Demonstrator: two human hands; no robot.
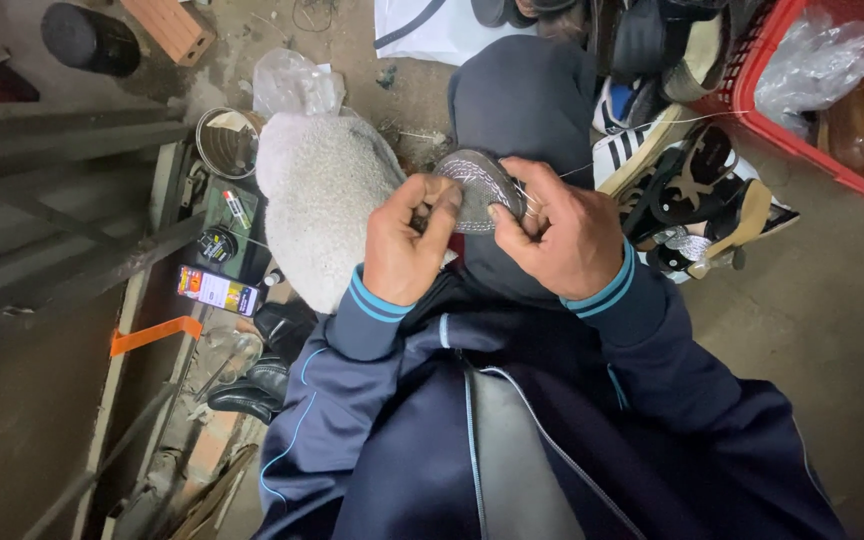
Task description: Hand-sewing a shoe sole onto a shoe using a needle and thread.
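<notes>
Both hands, left hand and right hand, pinch a grey shoe sole with closed fingers, right of an orange-labelled packet.

Dirty concrete floor — shoe pile, red basket, brick, black shoe.

Both hands gripping grey sole
</notes>
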